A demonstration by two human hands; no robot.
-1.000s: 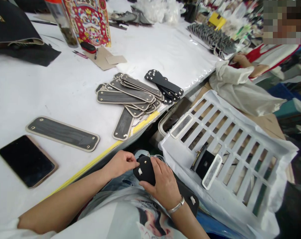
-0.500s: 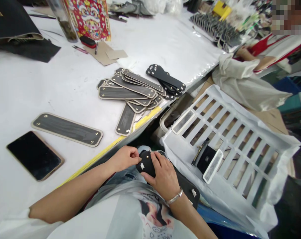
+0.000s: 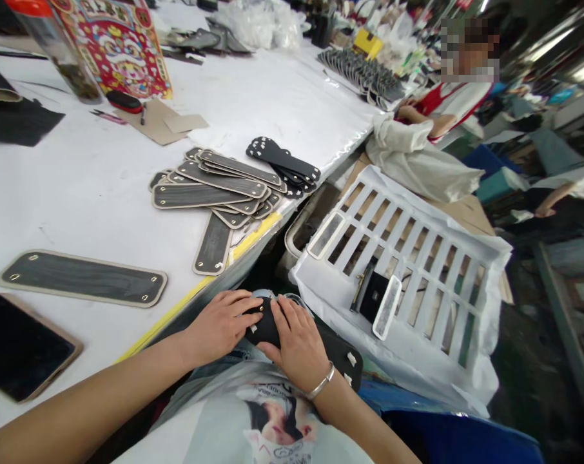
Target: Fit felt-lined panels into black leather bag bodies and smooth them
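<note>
Pressing at one end of a long, round-cornered black panel (image 3: 268,328) looks to be the step in hand, with the work resting low over the lap, just off the table edge. The left hand (image 3: 222,325) is narrow, its fingers close together and their tips on the panel beside a small brass-coloured round stud (image 3: 262,309); its thumb is hidden, so whether it pinches from below I cannot tell. The right hand (image 3: 299,341), below a silver metal bangle (image 3: 321,380), holds the panel across its width, fingers over the top and thumb toward the near edge. Past that wrist a black end with a white tab (image 3: 352,358) shows, seemingly of the same panel. On the white tabletop, a single grey, beige-edged strip (image 3: 82,277) lies apart from a fanned heap of similar grey strips (image 3: 214,180). As I judge it, the next move calls for a steady right hand and firm, even fingertip pressure from the left around the stud, without shifting the panel
</note>
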